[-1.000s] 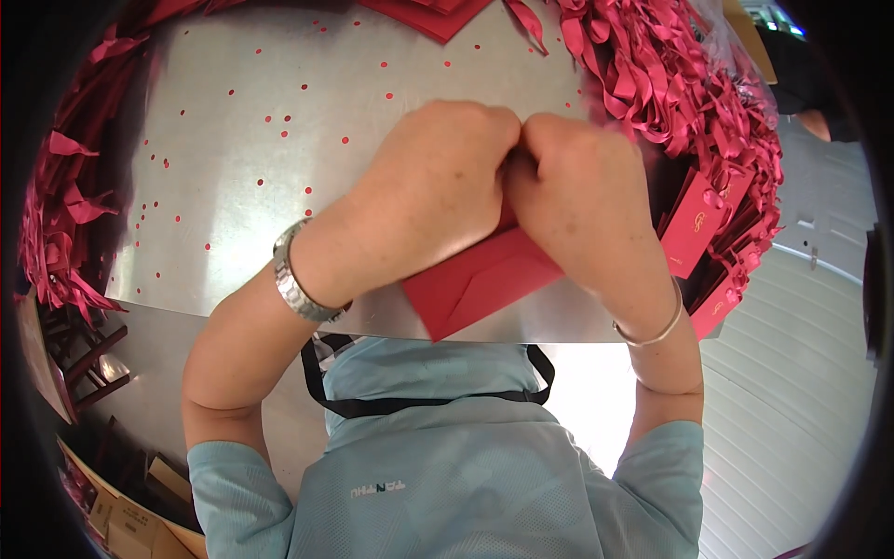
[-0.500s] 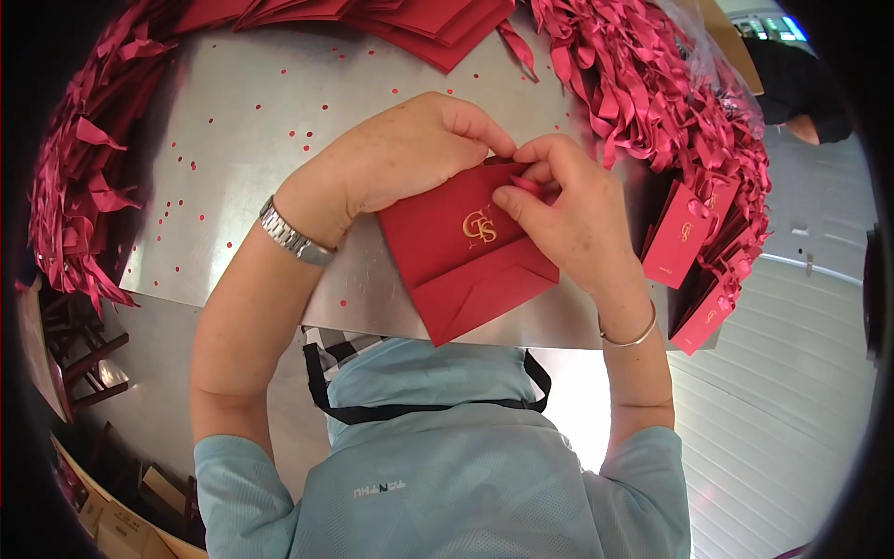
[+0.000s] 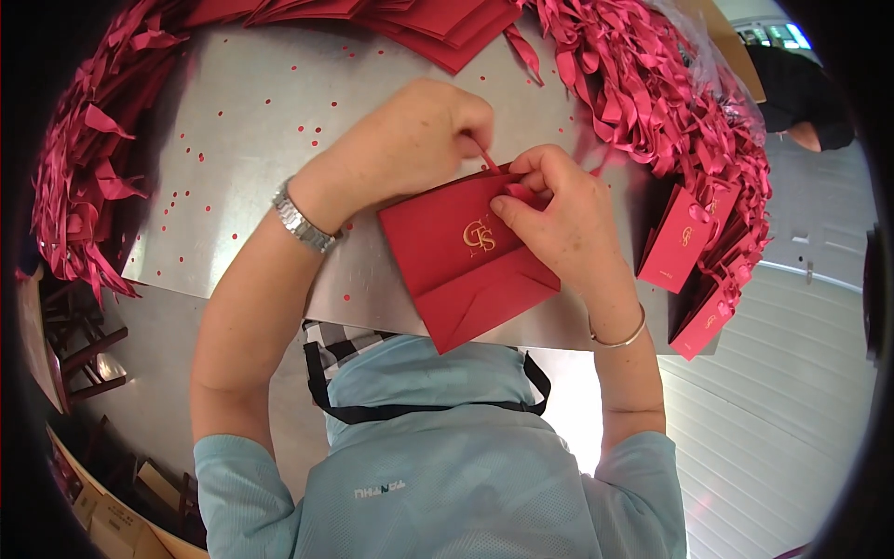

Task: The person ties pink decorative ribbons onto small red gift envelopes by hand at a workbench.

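A red paper gift bag [image 3: 447,242] with a gold monogram lies tilted on the metal table, its folded bottom toward me. My left hand [image 3: 428,130] is closed on a red ribbon [image 3: 485,156], which runs taut from the fingers down to the bag's top edge. At the upper right corner of the bag, my right hand [image 3: 563,205] pinches the edge, with a loop of ribbon showing by the thumb. The left fingertips are partly turned out of sight.
Finished-looking red bags with ribbon handles [image 3: 675,238] stand along the right edge, below a heap of ribbons [image 3: 643,93]. Flat red bags [image 3: 438,28] are stacked at the back. More ribboned bags [image 3: 102,168] line the left. Small red paper dots are scattered on the table [image 3: 242,158].
My left hand has drawn up and away from the bag's top edge, pulling the ribbon taut. My right hand still pinches the bag's corner, which has shifted slightly.
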`<move>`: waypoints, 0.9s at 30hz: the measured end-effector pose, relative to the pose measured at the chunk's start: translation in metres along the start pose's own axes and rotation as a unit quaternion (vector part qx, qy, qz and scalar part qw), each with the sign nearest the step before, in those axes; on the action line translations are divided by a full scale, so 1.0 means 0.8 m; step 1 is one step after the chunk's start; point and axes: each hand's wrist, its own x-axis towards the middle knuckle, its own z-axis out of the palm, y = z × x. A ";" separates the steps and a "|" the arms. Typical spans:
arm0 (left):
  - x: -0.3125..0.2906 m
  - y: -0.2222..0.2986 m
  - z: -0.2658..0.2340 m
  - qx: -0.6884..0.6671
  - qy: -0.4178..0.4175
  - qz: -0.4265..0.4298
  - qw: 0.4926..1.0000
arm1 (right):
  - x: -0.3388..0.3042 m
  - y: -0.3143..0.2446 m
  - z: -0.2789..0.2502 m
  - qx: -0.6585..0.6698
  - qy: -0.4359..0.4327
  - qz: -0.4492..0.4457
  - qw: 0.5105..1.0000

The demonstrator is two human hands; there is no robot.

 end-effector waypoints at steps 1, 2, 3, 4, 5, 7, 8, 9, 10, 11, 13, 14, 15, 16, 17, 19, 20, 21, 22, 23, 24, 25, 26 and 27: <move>0.000 -0.004 -0.002 0.001 0.000 0.000 1.000 | 0.000 0.006 0.000 -0.005 -0.010 0.009 1.000; -0.001 -0.010 -0.004 0.035 0.051 -0.042 0.997 | 0.000 0.011 0.001 -0.010 -0.020 0.018 1.000; -0.001 -0.015 -0.005 0.069 0.102 -0.083 0.989 | -0.001 0.014 0.002 -0.010 -0.020 0.018 1.000; 0.000 -0.019 -0.007 0.107 0.124 -0.086 0.983 | -0.001 0.017 0.003 -0.008 -0.031 0.032 0.999; 0.001 -0.021 -0.007 0.108 0.124 -0.085 0.983 | -0.001 0.018 0.003 -0.005 -0.043 0.046 0.998; -0.001 -0.018 -0.010 0.174 0.096 -0.180 0.963 | 0.001 0.016 0.004 -0.006 -0.048 0.050 0.998; -0.003 -0.016 -0.011 0.177 0.096 -0.179 0.963 | 0.003 0.015 0.005 -0.010 -0.053 0.053 0.997; -0.005 -0.011 -0.008 0.181 0.128 -0.133 0.966 | 0.002 0.015 0.004 -0.010 -0.049 0.056 0.997; -0.008 -0.005 -0.006 0.185 0.159 -0.087 0.966 | 0.000 0.016 0.003 -0.019 -0.047 0.049 0.997; -0.016 0.005 -0.008 0.185 0.158 -0.081 0.967 | -0.001 0.016 0.002 -0.027 -0.045 0.043 0.998; -0.038 0.040 -0.016 0.233 0.089 -0.102 0.963 | -0.007 0.018 0.004 -0.033 -0.031 0.026 0.999; -0.052 0.046 -0.019 0.201 0.024 -0.131 0.971 | -0.004 0.019 0.005 -0.036 -0.030 0.006 0.999; -0.066 0.052 -0.016 0.169 -0.042 -0.151 0.973 | -0.007 0.023 0.004 -0.051 -0.026 -0.015 0.998; -0.079 0.058 -0.011 0.116 -0.027 -0.175 0.977 | -0.005 0.027 0.000 -0.051 -0.019 -0.015 0.998; -0.087 0.059 -0.006 0.063 -0.012 -0.198 0.978 | -0.002 0.034 -0.007 -0.008 0.042 -0.028 0.999; -0.096 0.061 -0.001 0.026 0.010 -0.226 0.974 | 0.007 0.048 -0.034 0.113 0.124 0.023 0.986; -0.099 0.060 0.002 0.039 0.033 -0.221 0.974 | 0.016 0.069 -0.046 0.019 0.129 -0.054 0.990; -0.098 0.062 0.005 0.051 0.057 -0.214 0.974 | 0.024 0.092 -0.055 -0.077 0.131 -0.129 0.980; -0.096 0.062 0.007 0.049 0.054 -0.211 0.975 | 0.028 0.106 -0.057 -0.097 0.069 -0.136 0.983; -0.095 0.062 0.008 0.042 0.057 -0.219 0.973 | 0.031 0.116 -0.056 -0.100 0.070 -0.133 0.984; -0.094 0.060 0.007 0.038 0.062 -0.230 0.971 | 0.038 0.118 -0.050 -0.146 0.037 -0.158 0.976; -0.095 0.061 0.006 0.038 0.061 -0.229 0.971 | 0.041 0.119 -0.048 -0.191 0.004 -0.183 0.964; -0.096 0.062 0.003 0.005 0.064 -0.260 0.963 | 0.038 0.118 -0.055 -0.189 0.002 -0.169 0.967; -0.100 0.064 0.000 -0.026 0.069 -0.295 0.953 | 0.035 0.113 -0.061 -0.187 0.001 -0.171 0.967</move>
